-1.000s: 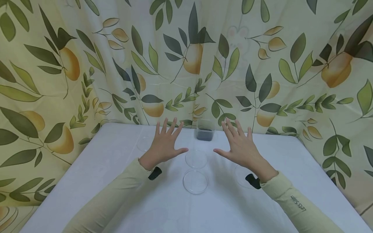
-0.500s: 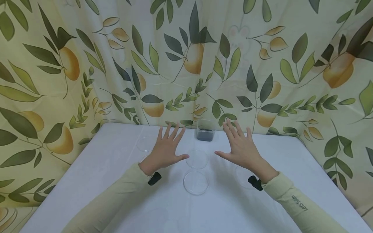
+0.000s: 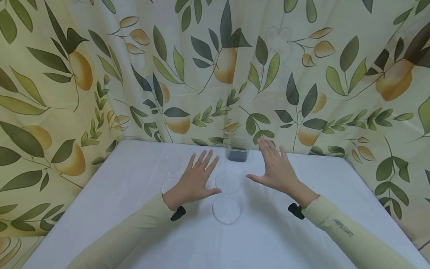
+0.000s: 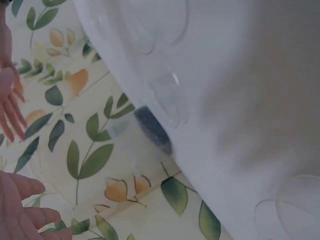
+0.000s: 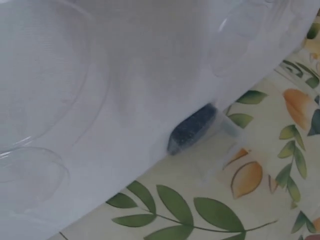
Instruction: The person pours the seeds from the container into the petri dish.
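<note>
My left hand is held above the white table, fingers spread and straight, thumb pointing right. It holds nothing and partly covers a clear round dish. Opposite it, my right hand hovers with straight fingers and thumb pointing left, also holding nothing. Beneath its wrist a clear round dish is half hidden. Between the hands lie two clear shallow round dishes, a nearer dish and a farther dish. Behind them stands a clear box with dark contents, seen tilted in both wrist views.
Another clear round dish lies at the back left. A white cloth covers the table. Along its back edge hangs a curtain printed with leaves and orange fruit.
My left hand has come down and slightly nearer, uncovering more of the dishes at left. My right hand has barely moved; its fingers look closer together. The head view has shifted slightly.
</note>
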The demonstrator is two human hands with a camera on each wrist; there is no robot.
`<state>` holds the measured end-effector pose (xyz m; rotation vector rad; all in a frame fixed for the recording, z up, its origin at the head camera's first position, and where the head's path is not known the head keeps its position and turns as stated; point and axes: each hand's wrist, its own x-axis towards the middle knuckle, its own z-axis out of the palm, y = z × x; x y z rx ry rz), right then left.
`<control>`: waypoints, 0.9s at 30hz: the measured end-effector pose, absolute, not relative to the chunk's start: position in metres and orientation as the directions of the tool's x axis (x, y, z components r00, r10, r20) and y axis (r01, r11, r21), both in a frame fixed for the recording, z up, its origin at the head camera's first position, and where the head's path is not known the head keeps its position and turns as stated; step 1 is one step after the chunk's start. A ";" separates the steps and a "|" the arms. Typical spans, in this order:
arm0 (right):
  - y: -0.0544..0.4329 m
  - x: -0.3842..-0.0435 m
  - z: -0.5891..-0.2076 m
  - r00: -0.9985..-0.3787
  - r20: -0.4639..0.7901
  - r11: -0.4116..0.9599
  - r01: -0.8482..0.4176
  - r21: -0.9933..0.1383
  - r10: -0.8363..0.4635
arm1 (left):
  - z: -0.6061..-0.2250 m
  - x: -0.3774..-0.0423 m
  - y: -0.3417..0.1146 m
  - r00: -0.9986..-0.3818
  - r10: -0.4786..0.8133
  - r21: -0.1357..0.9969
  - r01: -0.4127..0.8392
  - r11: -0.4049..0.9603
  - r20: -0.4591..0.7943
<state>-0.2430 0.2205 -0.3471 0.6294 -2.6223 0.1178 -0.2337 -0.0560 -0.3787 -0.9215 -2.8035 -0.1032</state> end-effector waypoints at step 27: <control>0.229 -0.340 -0.366 -0.903 0.202 0.792 -0.430 -0.434 -0.380 | -0.410 -0.225 -0.052 -0.593 0.805 -0.027 0.805 0.593 0.002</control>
